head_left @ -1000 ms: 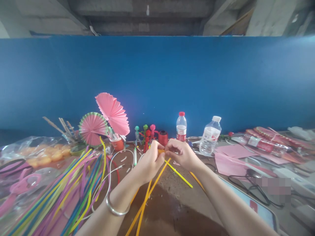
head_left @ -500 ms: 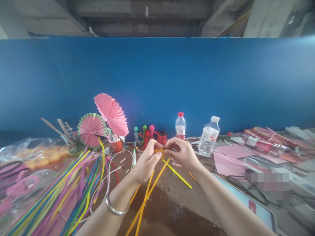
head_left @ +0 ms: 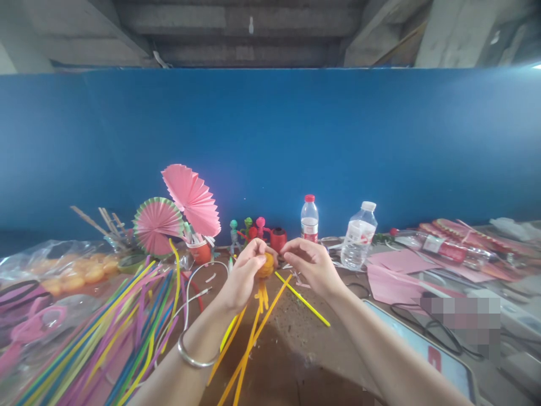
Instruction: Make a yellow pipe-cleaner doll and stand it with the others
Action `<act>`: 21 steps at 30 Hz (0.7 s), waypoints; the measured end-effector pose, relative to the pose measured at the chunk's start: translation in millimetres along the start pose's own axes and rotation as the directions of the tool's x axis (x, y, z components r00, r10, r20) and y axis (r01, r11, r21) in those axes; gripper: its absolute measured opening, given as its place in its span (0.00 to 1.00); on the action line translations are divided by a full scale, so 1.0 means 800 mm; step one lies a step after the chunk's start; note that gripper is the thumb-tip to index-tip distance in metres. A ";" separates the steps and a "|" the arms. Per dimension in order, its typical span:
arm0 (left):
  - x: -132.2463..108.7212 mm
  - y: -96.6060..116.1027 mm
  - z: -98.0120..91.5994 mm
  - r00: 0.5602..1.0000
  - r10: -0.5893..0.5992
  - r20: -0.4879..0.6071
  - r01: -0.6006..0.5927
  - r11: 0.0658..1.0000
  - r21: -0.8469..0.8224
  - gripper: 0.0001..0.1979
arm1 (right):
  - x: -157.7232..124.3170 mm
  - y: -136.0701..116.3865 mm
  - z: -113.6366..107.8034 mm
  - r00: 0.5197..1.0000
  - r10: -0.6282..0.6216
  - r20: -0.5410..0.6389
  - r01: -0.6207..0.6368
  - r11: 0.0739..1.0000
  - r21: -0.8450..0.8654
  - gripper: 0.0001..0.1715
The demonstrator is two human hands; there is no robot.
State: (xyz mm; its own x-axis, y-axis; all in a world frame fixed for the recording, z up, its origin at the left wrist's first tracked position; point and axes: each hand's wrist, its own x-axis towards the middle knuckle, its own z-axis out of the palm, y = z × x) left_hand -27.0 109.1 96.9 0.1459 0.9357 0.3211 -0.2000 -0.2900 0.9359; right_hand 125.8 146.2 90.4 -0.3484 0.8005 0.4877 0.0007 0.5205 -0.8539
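Note:
My left hand (head_left: pixel 242 274) is closed around a small orange ball (head_left: pixel 266 265) wound from pipe cleaner, with loose orange strands (head_left: pixel 249 344) trailing down from it toward me. My right hand (head_left: pixel 310 263) hovers just right of the ball, fingers curled in a pinch close to it; whether they grip a strand I cannot make out. A yellow pipe cleaner (head_left: pixel 302 299) lies on the brown table (head_left: pixel 291 349) under my right hand. A silver bangle (head_left: pixel 192 356) circles my left wrist.
A heap of coloured pipe cleaners (head_left: pixel 105 332) lies at the left. Pink paper fans (head_left: pixel 192 198) in a cup, small pipe-cleaner figures (head_left: pixel 249 228), a red spool (head_left: pixel 278 238) and two water bottles (head_left: pixel 310 219) (head_left: pixel 358 235) line the blue wall. Pink paper (head_left: pixel 393 270) lies right.
The orange ball has come into view in my left hand, now turned toward me. My right hand has drawn slightly away to the right. The orange strands now hang bunched below the ball.

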 end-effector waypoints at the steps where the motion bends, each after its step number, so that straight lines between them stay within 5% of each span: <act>1: 0.000 0.000 0.001 1.000 -0.005 -0.010 0.004 1.000 -0.007 0.03 | 0.000 0.000 0.000 1.000 0.000 0.000 0.000 1.000 -0.012 0.06; 7: 0.000 0.001 0.005 0.993 -0.083 -0.087 0.063 0.975 -0.212 0.04 | -0.002 0.003 0.009 1.000 -0.022 0.023 0.023 0.998 -0.051 0.12; 12: 0.003 0.000 0.000 0.985 -0.049 -0.165 0.010 0.973 -0.230 0.09 | -0.010 0.018 0.034 0.973 0.138 0.184 -0.135 0.990 -0.026 0.14; 16: 0.009 -0.007 -0.007 0.962 0.046 -0.268 -0.086 0.987 -0.137 0.09 | -0.012 0.029 0.055 0.914 0.222 0.340 -0.296 0.938 0.182 0.11; 21: 0.012 0.004 -0.035 0.960 0.104 -0.261 -0.067 0.987 0.148 0.13 | -0.006 0.033 0.051 0.951 0.243 0.192 -0.268 0.957 0.114 0.13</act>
State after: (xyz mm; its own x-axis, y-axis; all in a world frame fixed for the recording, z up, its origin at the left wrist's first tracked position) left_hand -53.6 123.0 99.0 -0.1338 0.9203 0.3675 -0.0636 -0.3781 0.9236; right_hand 89.6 144.1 57.8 -0.5109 0.8307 0.2213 -0.0130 0.2499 -0.9682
